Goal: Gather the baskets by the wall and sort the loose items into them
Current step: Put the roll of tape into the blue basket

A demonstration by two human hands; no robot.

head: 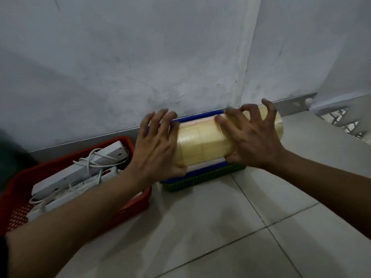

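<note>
Tiled floor, wall behind. Tape-roll stack (208,145) at frame centre, long axis left-right, over blue basket (200,171); left hand (158,145) and right hand (251,137) grip opposite ends, equally near.

Two bare forearms enter from the lower edge. Left hand (156,146) and right hand (251,137): no gloves, rings, or wristwear visible. A dark sleeve edge (3,257) shows at the left arm's upper end.

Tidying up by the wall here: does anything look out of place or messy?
The power strips in the red basket lie in a heap, cords tangled. The tape rolls sit above the blue basket, held between both hands.
</note>
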